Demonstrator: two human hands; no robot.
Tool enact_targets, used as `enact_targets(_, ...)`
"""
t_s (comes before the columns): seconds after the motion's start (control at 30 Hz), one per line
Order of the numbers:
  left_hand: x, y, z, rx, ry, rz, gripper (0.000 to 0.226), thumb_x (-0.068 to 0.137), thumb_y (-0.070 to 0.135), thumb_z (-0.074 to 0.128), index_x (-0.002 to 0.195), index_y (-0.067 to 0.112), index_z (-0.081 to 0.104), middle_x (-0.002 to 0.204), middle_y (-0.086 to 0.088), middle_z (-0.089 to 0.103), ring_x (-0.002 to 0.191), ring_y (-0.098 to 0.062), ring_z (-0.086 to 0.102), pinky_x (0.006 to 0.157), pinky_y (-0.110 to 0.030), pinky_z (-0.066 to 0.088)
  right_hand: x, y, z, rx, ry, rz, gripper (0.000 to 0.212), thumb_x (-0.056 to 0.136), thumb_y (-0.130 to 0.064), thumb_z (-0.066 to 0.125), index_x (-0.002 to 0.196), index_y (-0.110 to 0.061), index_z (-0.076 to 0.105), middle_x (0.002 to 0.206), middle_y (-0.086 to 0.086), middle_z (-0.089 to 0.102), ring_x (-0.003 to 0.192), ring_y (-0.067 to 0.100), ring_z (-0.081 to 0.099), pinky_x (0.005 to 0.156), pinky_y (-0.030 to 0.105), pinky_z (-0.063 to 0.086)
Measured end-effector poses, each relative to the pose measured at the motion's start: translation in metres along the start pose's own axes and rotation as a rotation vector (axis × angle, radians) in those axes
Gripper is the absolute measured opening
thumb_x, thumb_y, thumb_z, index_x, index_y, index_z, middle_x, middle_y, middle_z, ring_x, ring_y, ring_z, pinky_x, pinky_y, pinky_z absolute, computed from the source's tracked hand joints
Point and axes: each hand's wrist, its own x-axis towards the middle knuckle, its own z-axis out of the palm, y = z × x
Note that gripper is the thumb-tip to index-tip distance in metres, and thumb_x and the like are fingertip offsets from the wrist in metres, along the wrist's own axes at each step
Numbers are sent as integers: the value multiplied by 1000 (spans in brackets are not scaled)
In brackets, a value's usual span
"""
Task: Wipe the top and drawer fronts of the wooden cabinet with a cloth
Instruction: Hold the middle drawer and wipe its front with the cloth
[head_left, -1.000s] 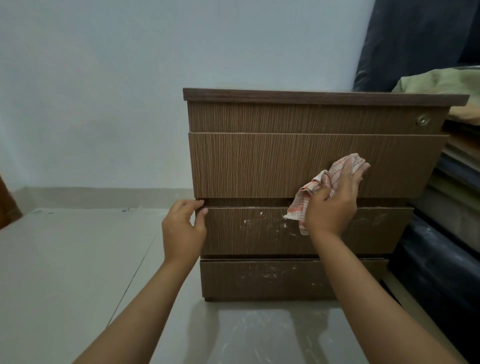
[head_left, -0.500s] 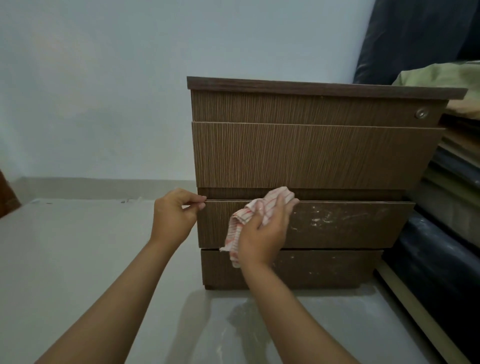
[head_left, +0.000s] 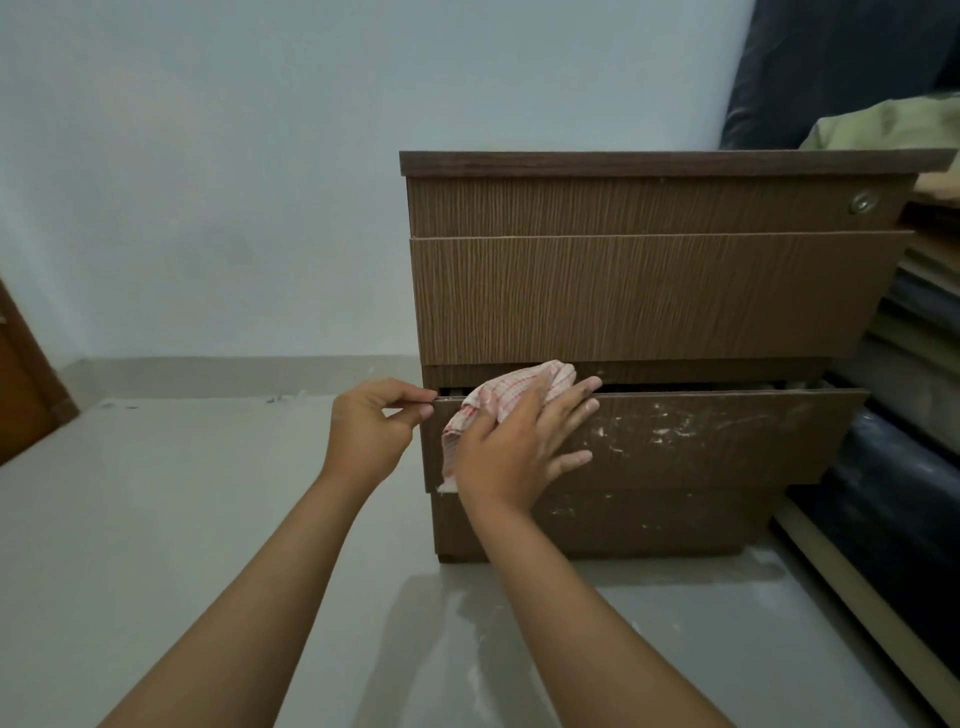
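Observation:
A brown wooden cabinet (head_left: 649, 291) with stacked drawer fronts stands on the grey floor against a pale wall. Its third drawer front (head_left: 717, 436) is pulled out a little and carries white smudges. My right hand (head_left: 519, 447) presses a red-and-white checked cloth (head_left: 514, 395) flat against the left part of that front, fingers spread. The top left corner of the same drawer is pinched by my left hand (head_left: 374, 426). The bottom drawer front (head_left: 623, 519) also shows white marks.
A dark mattress (head_left: 831, 67) leans on the wall behind the cabinet, with greenish fabric (head_left: 893, 130) and stacked boards (head_left: 914, 322) to the right. A wooden door edge (head_left: 21, 384) shows at far left. Glossy grey floor (head_left: 156, 519) spreads in front.
My right hand has swept the cloth leftward and down from the second drawer front to the left part of the third. The third drawer now stands slightly open. My left hand kept its grip.

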Motion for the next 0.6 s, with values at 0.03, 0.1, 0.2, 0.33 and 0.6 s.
enact_targets(0.03, -1, 0, 1, 28, 3, 18, 18, 76, 1, 71, 84, 16, 74, 82, 4, 68, 81, -5, 62, 71, 0, 40, 2, 3, -3, -1, 8, 3, 68, 97, -38, 42, 152, -16, 9, 155, 10, -26, 143, 25, -24, 108, 62, -9)
enact_targets(0.1, -1, 0, 3, 53, 25, 44, 17, 76, 2, 71, 87, 13, 74, 83, 2, 68, 80, -4, 60, 70, 1, 39, 7, 9, -9, -10, 23, 8, 68, 97, -41, 42, 152, -17, 10, 155, 11, -26, 143, 27, -24, 107, 62, -11)
enact_targets(0.2, -2, 0, 5, 75, 43, 47, 16, 77, 4, 71, 90, 13, 74, 85, 1, 67, 78, -3, 59, 69, 2, 39, 15, 20, -17, -31, 36, 21, 68, 97, -44, 41, 152, -19, 11, 155, 14, -25, 143, 28, -24, 107, 62, -11)
enact_targets(0.33, -3, 0, 6, 66, 52, 38, 15, 77, 5, 71, 90, 12, 73, 84, 0, 66, 77, -4, 59, 67, 3, 38, 27, 32, -29, -60, 51, 35, 68, 96, -46, 41, 152, -21, 11, 156, 14, -23, 143, 27, -23, 107, 62, -12)
enact_targets(0.6, -5, 5, 7, 11, 85, -3, 12, 77, 5, 72, 88, 10, 74, 82, -2, 67, 77, -5, 59, 67, 1, 39, 45, 51, -51, -96, 81, 70, 67, 95, -47, 42, 152, -23, 15, 156, 16, -20, 143, 30, -21, 106, 63, -13)
